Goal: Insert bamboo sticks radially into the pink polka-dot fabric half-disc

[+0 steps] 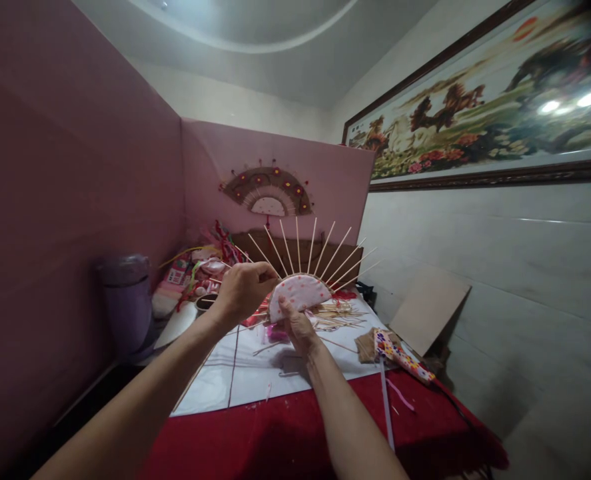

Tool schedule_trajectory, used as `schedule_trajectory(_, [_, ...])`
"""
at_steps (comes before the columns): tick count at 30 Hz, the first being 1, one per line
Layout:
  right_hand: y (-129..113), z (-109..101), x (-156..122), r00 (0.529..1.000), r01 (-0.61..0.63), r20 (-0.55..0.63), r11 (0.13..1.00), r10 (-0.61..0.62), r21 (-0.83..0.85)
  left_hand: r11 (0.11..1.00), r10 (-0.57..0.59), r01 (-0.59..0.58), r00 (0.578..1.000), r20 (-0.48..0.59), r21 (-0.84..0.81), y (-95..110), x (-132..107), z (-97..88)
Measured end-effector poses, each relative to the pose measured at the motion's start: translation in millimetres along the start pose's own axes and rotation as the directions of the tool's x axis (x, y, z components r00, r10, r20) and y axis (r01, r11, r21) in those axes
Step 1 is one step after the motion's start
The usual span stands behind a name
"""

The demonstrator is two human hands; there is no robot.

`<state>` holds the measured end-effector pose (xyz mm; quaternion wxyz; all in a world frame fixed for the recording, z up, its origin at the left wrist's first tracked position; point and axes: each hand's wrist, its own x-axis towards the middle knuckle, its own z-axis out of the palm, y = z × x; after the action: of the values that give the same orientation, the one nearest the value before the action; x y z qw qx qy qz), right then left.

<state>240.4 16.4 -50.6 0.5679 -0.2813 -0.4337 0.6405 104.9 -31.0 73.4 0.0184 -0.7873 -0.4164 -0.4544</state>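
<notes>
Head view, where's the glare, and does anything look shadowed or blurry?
In the head view, bright glare spots mark the framed picture at right; same view, soft shadow lies on the white sheet below the right hand, and the purple container at left looks blurry.

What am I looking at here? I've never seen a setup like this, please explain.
There is no machine, just a person's two bare hands. The one picture comes from a camera worn on that person's head, facing forward and down. The right hand holds a dotted half-circle, with thin sticks fanning out from its curved edge. The left hand is at that edge; exactly what it pinches is hard to see. Below, loose sticks lie on a white sheet, with red cloth nearer the person. Behind, a decorated fan shows against a pink board.
</notes>
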Motion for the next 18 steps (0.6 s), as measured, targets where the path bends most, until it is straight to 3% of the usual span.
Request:
schedule_trajectory(3, [-3.1, 1.5, -1.1, 0.998, 0.051, -0.045, 0.995, -0.047, 0.088, 0.999, -0.034, 0.035, 0.999, -0.033, 0.039, -6.1, 0.6, -5.9])
schedule_trajectory(7, [-6.3, 0.4, -2.1, 0.997, 0.071, -0.044, 0.978, -0.063, 0.197, 0.979, -0.108, 0.123, 0.989, -0.099, 0.164, -34.6, 1.6, -22.0])
schedule_trajectory(12, [-6.9, -2.4, -2.2, 0.999, 0.047, -0.037, 0.969, -0.039, 0.242, 0.929, -0.245, 0.236, 0.970, -0.005, 0.287, -75.8, -6.3, -40.0])
schedule_trajectory(15, [-7.5, -5.3, -0.7, 0.997, 0.047, -0.066, 0.959, -0.030, 0.279, 0.946, -0.276, 0.260, 0.959, 0.058, 0.194, -90.2, -15.0, -43.0])
schedule_trajectory(18, [-10.3, -8.8, 0.1, 0.996, 0.040, -0.085, 0.943, -0.012, 0.331, 0.922, -0.377, 0.384, 0.918, 0.122, -0.046, -97.0, -20.4, -41.8])
